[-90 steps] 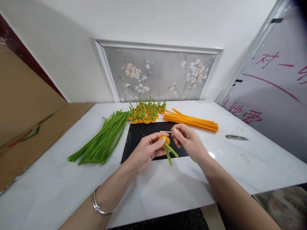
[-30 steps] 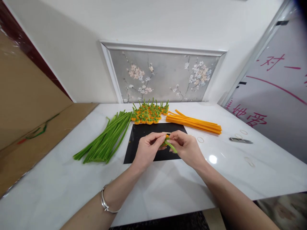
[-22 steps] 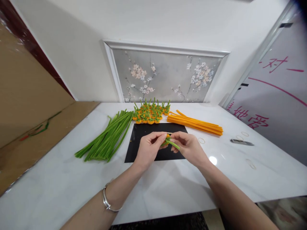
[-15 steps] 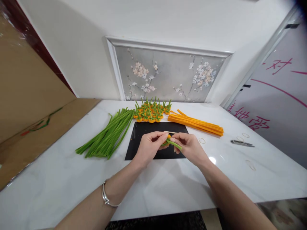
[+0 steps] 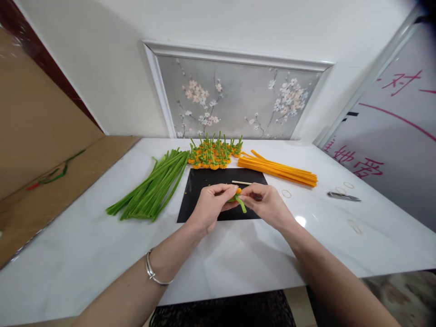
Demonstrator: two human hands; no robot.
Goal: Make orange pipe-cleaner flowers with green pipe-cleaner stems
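Note:
Just above the black mat (image 5: 192, 195), my left hand (image 5: 213, 202) pinches a small orange pipe-cleaner flower (image 5: 239, 190) between thumb and fingers. A green pipe cleaner (image 5: 242, 205) is attached to the flower, and its loose end hangs down toward me. My right hand (image 5: 270, 203) is closed, thumb and forefinger pinching at the base of the flower where the green pipe cleaner meets it. The fingertips partly hide that join. Behind my hands, a thin pale stick (image 5: 241, 182) lies on the mat.
Left of the mat lies a bundle of green pipe cleaners (image 5: 150, 188). Finished orange flowers with green stems (image 5: 213, 156) stand at the back. Orange pipe cleaners (image 5: 279, 171) lie at the back right. Farther right are small scissors or snips (image 5: 343, 196) and several thin rings (image 5: 286, 194).
The green loose end has swung from pointing right to hanging down. My right fingers have shifted in closer to the flower. The whole view has tilted slightly.

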